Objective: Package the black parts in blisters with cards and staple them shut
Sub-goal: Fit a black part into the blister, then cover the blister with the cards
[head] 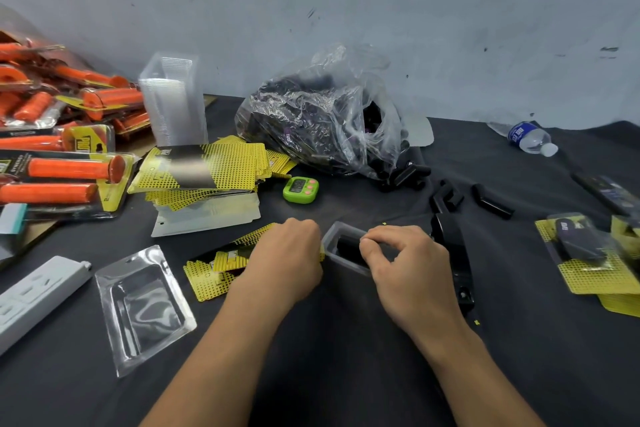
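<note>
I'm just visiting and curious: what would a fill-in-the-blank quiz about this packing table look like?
The small timer is ____.
The water bottle lies on its ____.
The left hand holds a card printed black and ____.
The right hand pinches a clear blister containing a ____ part.
Missing: green; side; yellow; black.

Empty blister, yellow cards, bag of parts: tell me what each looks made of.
Empty blister: thin clear plastic, glossy; the dark cloth shows through and glare runs along its moulded pocket. Yellow cards: probably printed cardboard, semi-gloss; flat, stacked sheets with a light sheen. Bag: soft transparent plastic film, crinkled and shiny, black parts visible inside.
</note>
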### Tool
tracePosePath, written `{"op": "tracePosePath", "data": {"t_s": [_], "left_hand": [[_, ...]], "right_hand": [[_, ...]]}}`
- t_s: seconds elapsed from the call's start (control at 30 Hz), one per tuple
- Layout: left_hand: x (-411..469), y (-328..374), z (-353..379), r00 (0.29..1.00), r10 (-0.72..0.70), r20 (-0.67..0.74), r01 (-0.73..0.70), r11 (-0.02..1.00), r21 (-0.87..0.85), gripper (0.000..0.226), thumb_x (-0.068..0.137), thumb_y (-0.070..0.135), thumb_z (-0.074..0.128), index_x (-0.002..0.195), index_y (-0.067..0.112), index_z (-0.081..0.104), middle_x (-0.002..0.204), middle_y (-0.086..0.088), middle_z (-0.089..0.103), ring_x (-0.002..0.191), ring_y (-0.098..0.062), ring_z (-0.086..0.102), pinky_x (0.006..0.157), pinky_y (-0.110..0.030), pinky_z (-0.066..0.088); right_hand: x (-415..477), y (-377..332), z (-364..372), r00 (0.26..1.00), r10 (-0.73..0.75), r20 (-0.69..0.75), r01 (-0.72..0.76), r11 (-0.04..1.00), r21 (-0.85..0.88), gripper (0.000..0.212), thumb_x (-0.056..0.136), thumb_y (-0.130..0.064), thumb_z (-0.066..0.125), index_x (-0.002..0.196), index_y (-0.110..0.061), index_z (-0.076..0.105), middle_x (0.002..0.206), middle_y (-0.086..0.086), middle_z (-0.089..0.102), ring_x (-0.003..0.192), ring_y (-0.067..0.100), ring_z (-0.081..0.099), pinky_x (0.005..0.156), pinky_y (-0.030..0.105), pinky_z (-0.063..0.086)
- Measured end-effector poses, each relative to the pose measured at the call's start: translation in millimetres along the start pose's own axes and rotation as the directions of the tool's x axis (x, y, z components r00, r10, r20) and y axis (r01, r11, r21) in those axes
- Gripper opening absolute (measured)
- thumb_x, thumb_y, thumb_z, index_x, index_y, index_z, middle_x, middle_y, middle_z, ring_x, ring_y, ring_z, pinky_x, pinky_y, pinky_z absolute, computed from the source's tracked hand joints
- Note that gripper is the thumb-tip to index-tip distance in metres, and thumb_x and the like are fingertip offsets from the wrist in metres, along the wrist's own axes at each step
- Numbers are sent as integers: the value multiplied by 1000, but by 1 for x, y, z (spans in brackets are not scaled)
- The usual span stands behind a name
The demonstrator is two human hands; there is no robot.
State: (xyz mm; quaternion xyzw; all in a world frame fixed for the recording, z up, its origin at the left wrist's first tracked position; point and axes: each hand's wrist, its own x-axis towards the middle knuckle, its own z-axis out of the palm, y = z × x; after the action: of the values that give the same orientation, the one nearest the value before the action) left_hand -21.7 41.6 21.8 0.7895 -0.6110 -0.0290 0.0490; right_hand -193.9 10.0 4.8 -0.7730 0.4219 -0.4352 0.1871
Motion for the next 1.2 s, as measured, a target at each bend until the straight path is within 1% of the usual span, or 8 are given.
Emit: {"op": "tracePosePath", "data": {"t_s": [0.23, 0.33, 0.53, 0.67, 0.77, 0.87, 1.07, 1.2], "left_hand": [[-6, 2, -11, 792, -122, -598, 44, 989, -144, 71, 77, -9, 62, 139, 26, 62, 96, -6, 76, 83, -35, 72, 62, -33, 43], [-12, 16, -8, 669, 91, -738, -230, 969, -90, 76, 58, -16, 73, 131, 7, 69, 108, -9, 79, 99, -29, 76, 106, -46, 50], [-14, 40, 4, 599, 145, -788, -477, 854, -206, 79, 78, 2, 82, 150, 6, 49, 133, -2, 69, 130, -19, 60, 118, -35, 33], [-10, 39, 6, 660, 93, -746, -507, 788, -349, 69, 86, 29, 73, 148, 25, 45, 156, 9, 47, 152, -5, 30, 124, -38, 31], [-2, 34, 15, 885, 281, -372, -423, 820, -385, 72, 80, 49, 69, 147, 45, 44, 159, 20, 39, 152, 2, 19, 126, -30, 23], [12, 30, 30, 921, 387, -55, -387, 883, -268, 93, 78, 66, 70, 158, 46, 27, 169, 18, 22, 157, -5, 5, 129, -39, 0], [23, 9, 26, 942, 192, -276, -255, 944, -211, 75, 69, 62, 81, 136, 36, 62, 131, 7, 58, 129, -18, 48, 122, -37, 15], [21, -7, 25, 947, 58, -315, -163, 935, -316, 82, 62, 47, 91, 137, 37, 61, 132, 9, 55, 126, -16, 42, 114, -37, 29]], "right_hand": [[-3, -8, 3, 1000, 2, -18, -1, 998, 70, 38, 90, -17, 74, 123, -34, 74, 98, -32, 58, 107, -4, 58, 95, 26, 52], [-2, -13, -2, 995, -96, -3, 95, 989, 110, 68, 92, -12, 71, 148, -43, 49, 124, -28, 55, 119, -9, 51, 100, 7, 40], [7, -4, -23, 957, -169, -236, 165, 986, -37, 19, 89, -10, 78, 104, -21, 78, 93, -3, 71, 86, 17, 67, 82, 32, 53], [20, 16, -52, 850, 137, -509, -97, 990, 104, 10, 96, -17, 60, 94, -27, 62, 71, -16, 64, 69, 8, 58, 63, 30, 40], [23, 25, -59, 832, 300, -466, -216, 950, 225, 28, 98, -10, 50, 109, -35, 55, 72, -15, 66, 66, 10, 61, 61, 39, 49], [23, 26, -57, 890, 326, -318, -275, 941, 196, 51, 96, -4, 47, 130, -40, 60, 61, -9, 61, 57, 13, 54, 68, 50, 57], [22, 24, -52, 944, 320, -83, -306, 941, 147, 57, 94, -2, 44, 132, -42, 60, 50, -6, 49, 58, 25, 60, 71, 47, 58], [23, 27, -59, 963, 235, -135, -235, 972, 15, 48, 89, 1, 48, 117, -34, 66, 48, 1, 49, 51, 18, 50, 57, 14, 41]]}}
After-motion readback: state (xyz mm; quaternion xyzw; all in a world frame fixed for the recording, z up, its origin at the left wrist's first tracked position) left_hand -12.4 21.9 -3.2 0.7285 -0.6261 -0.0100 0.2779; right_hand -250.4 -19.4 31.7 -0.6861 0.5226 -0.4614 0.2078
